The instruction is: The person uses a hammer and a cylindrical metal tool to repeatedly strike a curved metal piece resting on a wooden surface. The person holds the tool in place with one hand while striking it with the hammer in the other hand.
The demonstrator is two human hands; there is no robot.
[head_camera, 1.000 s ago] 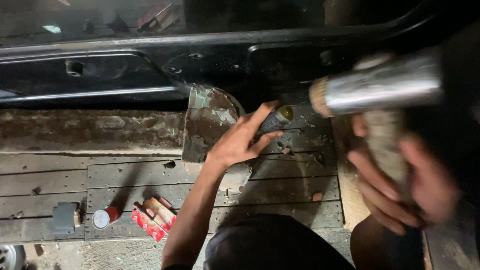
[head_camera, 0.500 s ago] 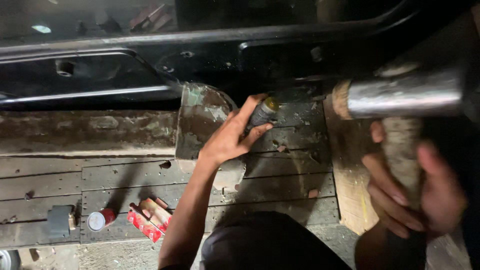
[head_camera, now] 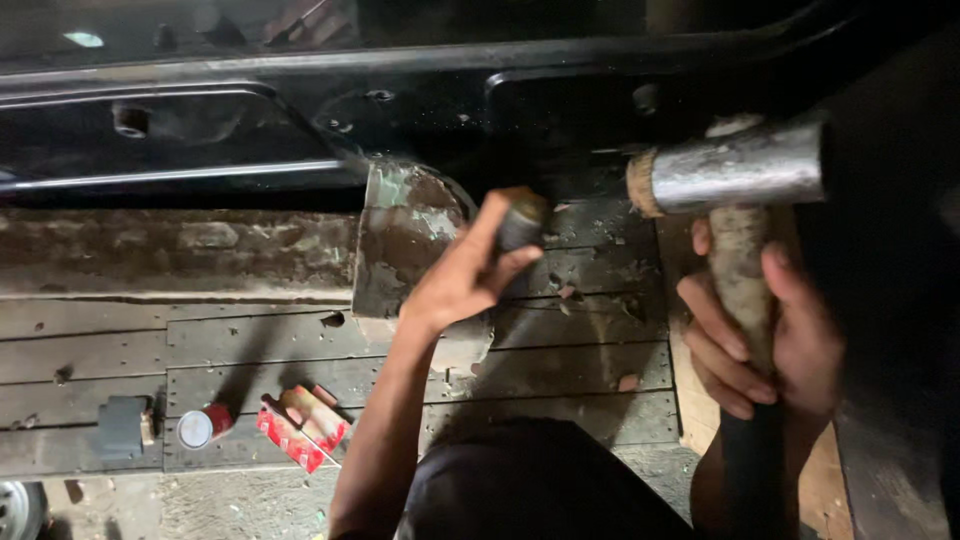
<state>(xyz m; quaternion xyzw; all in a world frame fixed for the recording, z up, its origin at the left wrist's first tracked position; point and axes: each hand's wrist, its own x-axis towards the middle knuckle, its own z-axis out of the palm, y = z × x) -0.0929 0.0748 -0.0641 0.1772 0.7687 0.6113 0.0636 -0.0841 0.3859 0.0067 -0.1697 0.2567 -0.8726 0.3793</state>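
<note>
My left hand (head_camera: 462, 285) is closed around a short dark metal chisel (head_camera: 521, 222), held upright with its tip on the wooden plank floor (head_camera: 250, 345) beside a rusty metal plate (head_camera: 400, 240). To the right, my right hand (head_camera: 770, 340) grips the worn handle of a heavy hammer (head_camera: 740, 168). Its steel head lies sideways, level with the chisel's top and a short way to its right. A black steel frame (head_camera: 300, 120) runs across just beyond the chisel.
On the planks at lower left lie a red packet (head_camera: 300, 430), a small red and white can (head_camera: 200, 428) and a grey block (head_camera: 120, 425). A wheel edge (head_camera: 15, 510) shows in the bottom-left corner. My dark-clad knee (head_camera: 540, 480) fills the bottom centre.
The hammer head drifted right, then came back left, closer to the chisel. My left hand stayed wrapped on the chisel in the same spot.
</note>
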